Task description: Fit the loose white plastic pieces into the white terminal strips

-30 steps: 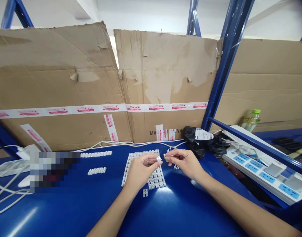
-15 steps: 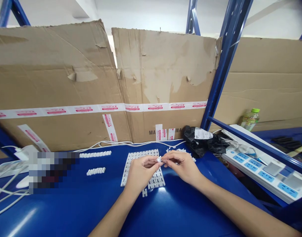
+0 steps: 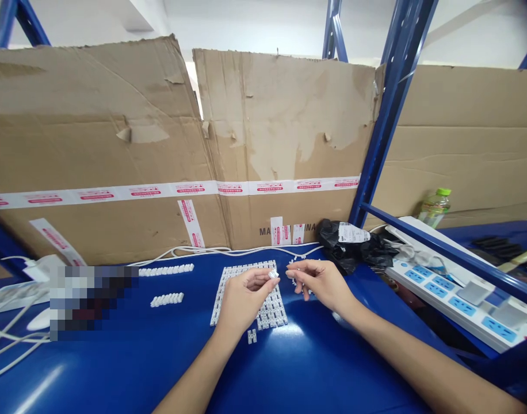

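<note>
Between the thumb and fingers of my left hand (image 3: 248,293) is a small white plastic piece (image 3: 274,275), lifted above the sheet of parts. My right hand (image 3: 317,282) is a short way to its right, with thumb and index finger drawn close together; whether anything tiny is between them I cannot make out. Below my left hand lies a flat array of white plastic pieces (image 3: 272,313) in tight rows, partly covered by the hand. Two joined pieces (image 3: 252,336) lie apart at its front edge. Behind my right hand is a scatter of small white bits (image 3: 293,261), mostly hidden.
Two rows of white pieces (image 3: 167,299) (image 3: 166,269) lie to the left on the blue table (image 3: 160,356). A black plastic bag (image 3: 354,247) is at the back right, near a power strip (image 3: 445,296) and a bottle (image 3: 436,208). Cardboard (image 3: 285,126) stands behind; cables (image 3: 17,333) lie at left.
My right hand has come away from the white piece and moved slightly right, leaving a gap between the hands. My left hand still has the piece, at nearly the same spot.
</note>
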`<state>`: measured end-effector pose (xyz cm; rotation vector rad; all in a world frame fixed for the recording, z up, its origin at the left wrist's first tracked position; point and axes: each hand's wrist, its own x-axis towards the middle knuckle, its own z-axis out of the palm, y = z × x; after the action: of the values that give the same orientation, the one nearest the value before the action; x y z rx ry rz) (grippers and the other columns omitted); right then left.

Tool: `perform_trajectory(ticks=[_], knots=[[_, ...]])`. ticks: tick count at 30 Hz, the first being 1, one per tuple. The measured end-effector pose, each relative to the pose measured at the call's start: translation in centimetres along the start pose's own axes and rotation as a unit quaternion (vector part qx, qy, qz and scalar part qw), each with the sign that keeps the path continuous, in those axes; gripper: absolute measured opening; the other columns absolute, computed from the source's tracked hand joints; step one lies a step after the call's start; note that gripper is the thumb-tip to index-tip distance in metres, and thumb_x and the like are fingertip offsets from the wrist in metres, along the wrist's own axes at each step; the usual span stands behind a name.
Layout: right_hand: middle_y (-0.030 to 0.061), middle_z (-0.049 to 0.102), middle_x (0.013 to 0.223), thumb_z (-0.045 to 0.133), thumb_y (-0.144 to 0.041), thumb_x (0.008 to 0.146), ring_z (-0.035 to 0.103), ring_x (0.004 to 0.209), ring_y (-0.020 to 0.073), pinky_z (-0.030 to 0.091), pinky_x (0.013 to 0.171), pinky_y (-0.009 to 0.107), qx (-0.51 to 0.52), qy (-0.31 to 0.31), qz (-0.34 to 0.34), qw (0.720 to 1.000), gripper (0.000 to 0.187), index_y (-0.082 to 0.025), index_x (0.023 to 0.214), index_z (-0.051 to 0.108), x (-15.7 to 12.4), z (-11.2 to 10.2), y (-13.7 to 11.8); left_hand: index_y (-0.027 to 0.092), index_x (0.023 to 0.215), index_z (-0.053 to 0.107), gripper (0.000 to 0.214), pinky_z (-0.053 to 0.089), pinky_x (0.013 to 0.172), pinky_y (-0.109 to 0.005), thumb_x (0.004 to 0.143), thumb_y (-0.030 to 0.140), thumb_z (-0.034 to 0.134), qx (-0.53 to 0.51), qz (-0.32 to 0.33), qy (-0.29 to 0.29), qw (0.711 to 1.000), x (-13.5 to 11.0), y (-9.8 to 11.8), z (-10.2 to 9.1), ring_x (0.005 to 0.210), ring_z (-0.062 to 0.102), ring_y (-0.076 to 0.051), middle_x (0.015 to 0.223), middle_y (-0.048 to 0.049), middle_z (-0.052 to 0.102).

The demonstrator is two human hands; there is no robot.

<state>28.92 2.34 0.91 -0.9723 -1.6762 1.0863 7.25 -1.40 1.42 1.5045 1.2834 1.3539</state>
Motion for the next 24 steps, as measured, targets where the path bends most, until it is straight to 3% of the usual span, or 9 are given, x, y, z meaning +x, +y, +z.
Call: perform_trajectory(ticks=[4, 9, 13, 16, 20, 24], knots=[[0.0019, 0.068, 0.071, 0.072, -0.056, 0.094, 0.051, 0.053, 0.0099, 0.038, 0.047, 0.023, -0.004, -0.016, 0.010, 1.000, 0.042, -0.017, 0.108, 0.082, 0.3, -0.3, 0.0, 0.021, 0.096, 0.082, 0.024, 0.069, 0.082, -0.039, 0.079, 0.037, 0.087, 0.008, -0.003, 0.002, 1.000, 0.0, 0.0, -0.1, 0.086, 0.083, -0.028, 0.088, -0.0061, 0.086], [0.0064, 0.073, 0.090, 0.070, -0.057, 0.095, 0.056, 0.062, 0.0117, 0.041, 0.050, 0.023, 0.103, -0.059, 0.031, 0.992, 0.051, -0.017, 0.127, 0.075, 0.3, -0.1, 0.0, 0.021, 0.096, 0.083, 0.023, 0.069, 0.082, -0.038, 0.078, 0.035, 0.086, 0.006, 0.007, -0.001, 1.000, 0.1, -0.1, -0.1, 0.087, 0.083, -0.027, 0.089, -0.0053, 0.086], [0.0101, 0.079, 0.106, 0.067, -0.050, 0.100, 0.068, 0.074, 0.0158, 0.048, 0.055, 0.025, 0.052, -0.032, -0.038, 0.997, 0.039, -0.020, 0.126, 0.072, -0.1, 0.2, -0.4, 0.021, 0.096, 0.083, 0.023, 0.070, 0.080, -0.038, 0.077, 0.033, 0.086, 0.008, 0.013, 0.005, 1.000, 0.2, -0.3, 0.0, 0.083, 0.084, -0.027, 0.086, -0.0047, 0.086], [0.0071, 0.081, 0.096, 0.066, -0.043, 0.103, 0.075, 0.081, 0.0196, 0.056, 0.065, 0.029, -0.048, 0.005, -0.107, 0.993, 0.026, -0.022, 0.116, 0.076, -0.4, 0.3, -0.6, 0.021, 0.097, 0.084, 0.024, 0.070, 0.080, -0.037, 0.077, 0.034, 0.087, 0.006, 0.017, 0.000, 1.000, 0.1, -0.4, 0.2, 0.084, 0.084, -0.027, 0.087, -0.0047, 0.086], [0.0055, 0.081, 0.100, 0.069, -0.031, 0.102, 0.076, 0.090, 0.0214, 0.060, 0.081, 0.034, -0.147, 0.026, -0.244, 0.958, 0.015, -0.026, 0.108, 0.081, -0.7, 0.4, -0.6, 0.021, 0.098, 0.085, 0.024, 0.071, 0.080, -0.037, 0.077, 0.033, 0.087, -0.001, 0.035, -0.010, 0.999, -0.1, -0.5, 0.3, 0.084, 0.084, -0.026, 0.087, -0.0042, 0.086], [0.0054, 0.080, 0.100, 0.068, -0.023, 0.102, 0.076, 0.091, 0.0201, 0.061, 0.081, 0.032, -0.182, 0.010, -0.306, 0.934, 0.013, -0.025, 0.107, 0.081, -0.7, 0.5, -0.6, 0.021, 0.096, 0.085, 0.022, 0.071, 0.079, -0.037, 0.076, 0.031, 0.088, -0.009, 0.041, -0.017, 0.999, -0.2, -0.5, 0.4, 0.081, 0.084, -0.026, 0.086, -0.0037, 0.086]])
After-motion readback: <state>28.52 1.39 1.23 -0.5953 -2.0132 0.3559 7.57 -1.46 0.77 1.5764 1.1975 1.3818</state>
